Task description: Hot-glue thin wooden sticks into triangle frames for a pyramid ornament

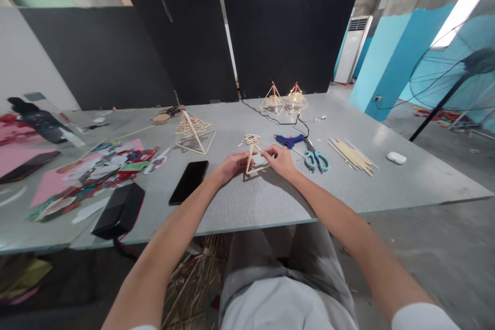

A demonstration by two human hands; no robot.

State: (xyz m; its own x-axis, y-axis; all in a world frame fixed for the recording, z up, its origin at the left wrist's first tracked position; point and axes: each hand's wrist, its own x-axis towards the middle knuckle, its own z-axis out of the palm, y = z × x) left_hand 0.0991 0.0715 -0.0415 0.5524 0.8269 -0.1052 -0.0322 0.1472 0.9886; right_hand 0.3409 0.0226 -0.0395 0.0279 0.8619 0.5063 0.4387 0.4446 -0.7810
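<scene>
Close to the table's front edge, a small triangular frame of pale wooden sticks stands upright between my hands. My left hand has its fingers bent against the frame's left side. On the right side, my right hand pinches the frame between thumb and fingers. Just behind it lies a small star-like piece of short sticks. A blue hot glue gun rests behind my right hand, and light-blue-handled pliers lie to its right.
A stick pyramid stands back left; another pyramid and a lit pyramid stand farther back. A phone, black box and paper scraps lie left. Loose sticks and a white case lie right.
</scene>
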